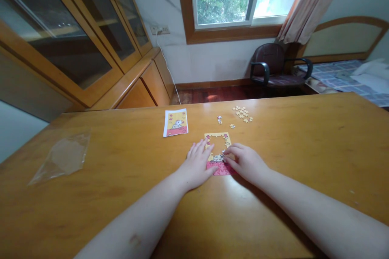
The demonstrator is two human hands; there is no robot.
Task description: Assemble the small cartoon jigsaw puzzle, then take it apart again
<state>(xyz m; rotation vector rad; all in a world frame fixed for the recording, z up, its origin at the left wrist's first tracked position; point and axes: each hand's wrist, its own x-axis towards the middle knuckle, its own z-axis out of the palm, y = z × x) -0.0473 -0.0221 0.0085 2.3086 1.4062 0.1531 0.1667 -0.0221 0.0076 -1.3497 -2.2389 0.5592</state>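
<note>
A small jigsaw puzzle [217, 145] lies on the wooden table [304, 141], with a yellow border, a pink bottom strip and a bare gap in its middle. My left hand [197, 166] rests flat on the puzzle's left edge, fingers stretched out. My right hand [244, 162] sits at the puzzle's right side, fingertips pinched together over a puzzle piece [223, 153] near the middle. Loose puzzle pieces [242, 113] lie scattered farther back, with a couple more pieces [219, 119] to their left.
A printed reference picture [175, 122] lies left of the puzzle. A clear plastic bag [62, 156] sits near the table's left edge. Beyond the table stand a dark armchair [270, 68], glass-door cabinets [75, 32] and a bed [349, 77].
</note>
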